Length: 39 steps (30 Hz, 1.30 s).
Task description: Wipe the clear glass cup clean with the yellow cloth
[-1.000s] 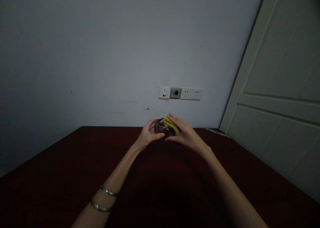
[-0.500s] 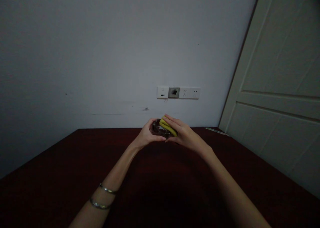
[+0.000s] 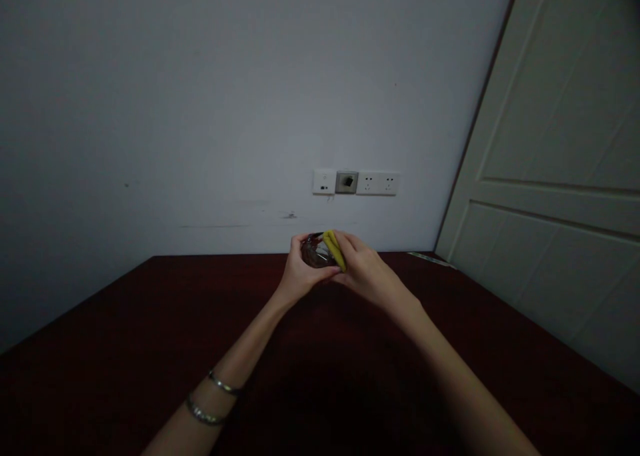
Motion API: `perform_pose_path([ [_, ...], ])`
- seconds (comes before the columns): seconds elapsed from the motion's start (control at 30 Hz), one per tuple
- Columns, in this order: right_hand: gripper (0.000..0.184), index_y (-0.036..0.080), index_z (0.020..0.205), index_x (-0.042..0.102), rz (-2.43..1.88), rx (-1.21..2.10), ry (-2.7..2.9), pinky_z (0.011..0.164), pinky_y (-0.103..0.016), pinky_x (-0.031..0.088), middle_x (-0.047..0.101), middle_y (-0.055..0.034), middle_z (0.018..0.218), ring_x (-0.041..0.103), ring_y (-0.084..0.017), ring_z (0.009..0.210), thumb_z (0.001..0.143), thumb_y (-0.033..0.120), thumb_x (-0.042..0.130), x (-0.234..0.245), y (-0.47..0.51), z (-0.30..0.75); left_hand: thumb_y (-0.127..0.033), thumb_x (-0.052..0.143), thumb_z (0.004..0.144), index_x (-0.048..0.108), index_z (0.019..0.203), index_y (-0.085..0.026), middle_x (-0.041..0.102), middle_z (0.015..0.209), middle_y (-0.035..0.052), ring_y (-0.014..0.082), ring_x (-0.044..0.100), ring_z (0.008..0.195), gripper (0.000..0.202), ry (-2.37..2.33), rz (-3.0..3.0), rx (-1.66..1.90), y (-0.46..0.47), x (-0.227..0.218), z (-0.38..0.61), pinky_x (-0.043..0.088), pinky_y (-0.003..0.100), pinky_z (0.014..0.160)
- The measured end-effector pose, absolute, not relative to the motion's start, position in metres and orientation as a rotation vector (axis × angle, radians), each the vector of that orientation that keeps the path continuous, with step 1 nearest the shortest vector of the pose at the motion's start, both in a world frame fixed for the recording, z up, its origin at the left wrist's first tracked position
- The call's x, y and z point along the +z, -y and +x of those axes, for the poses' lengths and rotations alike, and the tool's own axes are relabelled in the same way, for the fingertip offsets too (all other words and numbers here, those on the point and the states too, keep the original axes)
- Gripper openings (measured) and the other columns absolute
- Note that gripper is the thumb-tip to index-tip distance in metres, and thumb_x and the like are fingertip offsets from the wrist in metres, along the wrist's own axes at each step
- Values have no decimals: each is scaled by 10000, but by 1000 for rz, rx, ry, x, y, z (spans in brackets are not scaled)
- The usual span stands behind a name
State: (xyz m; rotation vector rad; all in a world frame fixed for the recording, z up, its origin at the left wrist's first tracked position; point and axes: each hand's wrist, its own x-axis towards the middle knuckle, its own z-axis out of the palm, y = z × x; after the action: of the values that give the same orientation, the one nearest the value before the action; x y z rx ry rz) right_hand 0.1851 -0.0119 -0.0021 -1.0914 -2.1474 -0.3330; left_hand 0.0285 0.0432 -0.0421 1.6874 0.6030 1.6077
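Both my arms reach forward over a dark red table [image 3: 125, 349]. My left hand [image 3: 299, 276] is curled around a small clear glass object [image 3: 314, 251], held above the table's far part. My right hand [image 3: 367, 274] presses a folded yellow cloth [image 3: 334, 248] against the right side of that glass, fingers closed on the cloth. Two thin metal bangles [image 3: 213, 399] sit on my left forearm. The dim light hides the glass object's exact shape.
A grey wall stands right behind the table, with a row of white sockets and a switch [image 3: 356, 183]. A pale panelled door [image 3: 550, 196] fills the right side. A thin flat strip [image 3: 430, 259] lies at the table's far right corner.
Both hands have shifted slightly left and up with the glass. The yellow cloth has turned more upright against the glass and shows less.
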Motion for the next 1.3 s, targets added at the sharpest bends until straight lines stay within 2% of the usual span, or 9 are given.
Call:
perform_pose_path([
  [0.13,776,144,1375,340,-1138,-355,2096,973,-521,478,482,-223,1318,500,-343,1220,694,142,713,-2,16,178,-316,881,466,408,1112,-186,563,1094,87,252,565,1049,811,-645,1643,1641,-40,-43,35,438,434,960],
  [0.37,756,131,1379,360,-975,-283,2095,1040,-516,421,450,-231,1358,469,-340,1265,701,161,693,-9,2,186,-316,884,465,406,1070,-204,581,1036,51,223,584,1008,779,-529,1549,1557,-40,-41,32,443,417,944],
  [0.5,799,218,1432,304,-819,-216,2159,1069,-512,391,413,-177,1418,430,-300,1313,744,251,708,-7,-3,197,-337,867,493,456,1030,-197,614,1030,48,208,607,992,690,-299,1394,1389,-40,-33,19,458,394,934],
  [0.63,806,250,1451,282,-743,-203,2224,1095,-510,361,369,-150,1469,376,-283,1358,764,264,704,-5,-4,203,-243,859,478,537,1144,-163,614,1154,100,241,595,1063,744,-223,1370,1148,-39,-26,7,437,390,981],
  [0.73,767,254,1448,294,-734,-223,2247,1106,-502,352,355,-142,1485,359,-266,1371,788,265,684,-7,-3,203,-150,838,490,557,1149,-156,621,1164,101,249,597,1073,717,-276,1458,1070,-41,-24,5,424,410,1002],
  [0.97,779,174,1430,315,-844,-235,2213,1094,-461,387,424,-183,1423,423,-268,1329,758,247,701,-8,-3,198,-215,856,513,477,1187,-160,585,1205,130,277,581,1101,775,-428,1672,1236,-49,-37,11,427,465,997],
  [1.07,790,194,1431,309,-907,-200,2191,1070,-478,418,474,-171,1381,462,-289,1296,742,193,695,-5,-1,195,-269,850,533,461,1175,-160,568,1205,130,284,559,1126,759,-525,1777,1365,-47,-40,15,413,465,1011],
  [1.2,776,163,1436,306,-998,-235,2227,1087,-493,397,421,-192,1432,431,-315,1321,736,82,631,-4,5,192,-299,837,540,437,1157,-168,578,1147,111,271,568,1089,746,-632,1830,1487,-46,-41,17,415,463,1000],
  [1.3,748,177,1433,319,-1014,-243,2214,1072,-486,423,445,-164,1423,463,-304,1298,740,33,558,-4,14,188,-291,829,543,425,1158,-175,577,1126,99,255,573,1063,745,-656,1807,1542,-49,-41,17,421,456,989],
])
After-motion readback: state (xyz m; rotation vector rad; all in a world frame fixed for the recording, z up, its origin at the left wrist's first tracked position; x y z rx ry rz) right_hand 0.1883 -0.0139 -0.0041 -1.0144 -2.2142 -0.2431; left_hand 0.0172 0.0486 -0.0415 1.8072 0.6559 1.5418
